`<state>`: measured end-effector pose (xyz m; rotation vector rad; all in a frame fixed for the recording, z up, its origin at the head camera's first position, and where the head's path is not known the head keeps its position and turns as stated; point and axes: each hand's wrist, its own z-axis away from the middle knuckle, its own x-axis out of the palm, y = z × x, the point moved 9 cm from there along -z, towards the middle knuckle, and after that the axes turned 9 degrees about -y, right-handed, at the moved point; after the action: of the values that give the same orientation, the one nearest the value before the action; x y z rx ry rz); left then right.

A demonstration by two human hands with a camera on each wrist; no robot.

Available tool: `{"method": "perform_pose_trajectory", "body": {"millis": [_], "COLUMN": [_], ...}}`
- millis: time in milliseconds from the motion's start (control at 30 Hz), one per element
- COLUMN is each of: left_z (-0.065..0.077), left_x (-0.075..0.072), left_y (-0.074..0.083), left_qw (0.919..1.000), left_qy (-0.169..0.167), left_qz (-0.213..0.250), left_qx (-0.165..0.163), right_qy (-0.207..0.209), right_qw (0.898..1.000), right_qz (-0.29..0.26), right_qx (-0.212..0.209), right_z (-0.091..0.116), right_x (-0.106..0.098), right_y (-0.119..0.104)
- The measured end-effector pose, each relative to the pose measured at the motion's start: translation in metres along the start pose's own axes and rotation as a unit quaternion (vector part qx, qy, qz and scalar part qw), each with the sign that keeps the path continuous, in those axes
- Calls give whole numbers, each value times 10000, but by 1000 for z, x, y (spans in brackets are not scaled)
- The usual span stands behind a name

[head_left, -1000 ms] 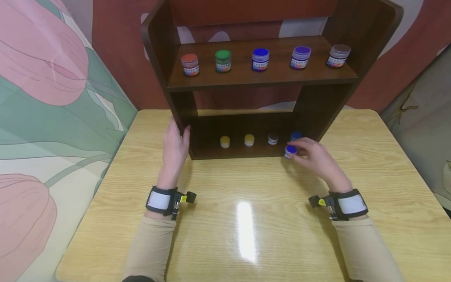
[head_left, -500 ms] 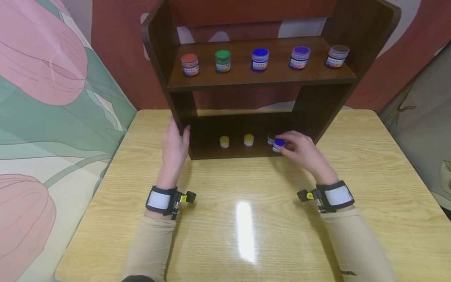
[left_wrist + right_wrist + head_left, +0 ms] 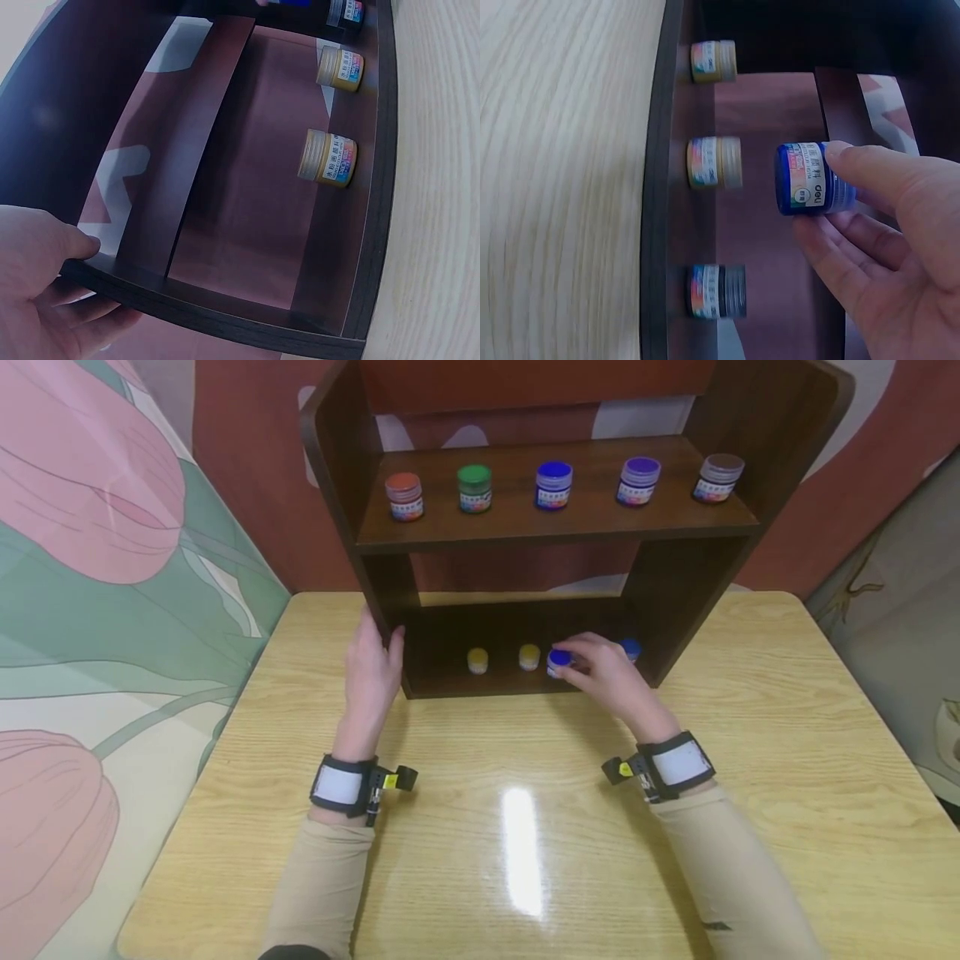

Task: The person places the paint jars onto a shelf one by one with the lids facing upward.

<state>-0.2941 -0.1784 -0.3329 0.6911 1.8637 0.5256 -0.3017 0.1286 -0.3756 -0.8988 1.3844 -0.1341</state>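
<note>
In the right wrist view a blue paint jar (image 3: 802,178) is pinched between the thumb and fingers of my right hand (image 3: 611,677), raised off the lower board of a dark brown shelf unit (image 3: 555,537). Two yellow paint jars (image 3: 477,661) (image 3: 528,657) stand on that board to its left. A black paint jar (image 3: 718,291) also stands there, hidden behind the hand in the head view. Another blue jar (image 3: 630,649) is partly covered at the right end. My left hand (image 3: 372,668) grips the unit's left side panel, thumb inside and fingers outside.
On the upper board stands a row of paint jars: red (image 3: 405,497), green (image 3: 475,489), blue (image 3: 553,487), purple (image 3: 638,482) and dark brown (image 3: 718,479). The unit rests on a light wooden table (image 3: 450,860) against a patterned wall covering.
My right hand has carried the blue jar leftward from the unit's front right, past the black jar, to beside the right yellow jar. The left hand has stayed on the panel.
</note>
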Motion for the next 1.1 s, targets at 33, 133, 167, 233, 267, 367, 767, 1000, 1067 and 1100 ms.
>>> {"method": "perform_pose_trajectory", "body": {"millis": [33, 133, 167, 233, 267, 367, 767, 1000, 1067, 1100], "left_z": [0, 0, 0, 0, 0, -1, -1, -2, -3, -3], "left_x": [0, 0, 0, 0, 0, -1, -3, -3, -3, -3], "left_y": [0, 0, 0, -1, -1, -1, 0, 0, 0, 0], "left_qw": [10000, 10000, 10000, 10000, 10000, 10000, 9999, 9996, 9995, 9995], "left_qy": [-6, -13, -6, -10, -16, -44, -105, -148, -214, -255], "left_qz": [-2, -26, -23, -27, -22, 2, -40, 55, 45, 40], "left_qx": [-4, 2, 12, 24, 27, 19, 118, 230, 214, 201], "right_qy": [2, 33, 37, 23, 13, -4, 57, 1, -9, -8], "right_qw": [10000, 10000, 10000, 9999, 9999, 9999, 9995, 9995, 9995, 9995], "right_qz": [10, -14, -28, -64, -77, -111, -211, -226, -220, -216], "right_qx": [-11, -55, -68, -91, -98, -96, -217, -223, -224, -225], "right_z": [-2, -7, -9, -13, -15, -21, -40, -51, -54, -56], "right_x": [1, 5, 6, 10, 11, 16, 34, 44, 47, 49], "right_y": [-2, -9, -12, -16, -18, -24, -45, -60, -64, -66]}}
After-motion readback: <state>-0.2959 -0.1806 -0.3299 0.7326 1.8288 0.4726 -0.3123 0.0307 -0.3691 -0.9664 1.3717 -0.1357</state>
